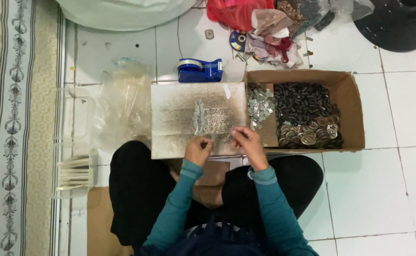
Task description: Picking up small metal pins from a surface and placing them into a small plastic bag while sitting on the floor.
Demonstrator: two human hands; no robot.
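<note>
Both hands, left hand (197, 150) and right hand (246, 141), pinch small metal pieces over the stained white board (179, 118); a few finished strips (198, 116) lie there, the brown cardboard box (352, 102) remains full of parts.

Bright even light, soft shadows, slightly soft focus

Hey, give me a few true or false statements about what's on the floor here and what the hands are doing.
1. Both hands, left hand and right hand, are over the worn board. True.
2. The tape dispenser is red. False: it is blue.
3. The cardboard box holds dark pieces and metal rings. True.
4. The box lies to the left of the board. False: it lies to its right.
5. A red bag lies beyond the box. True.
</note>
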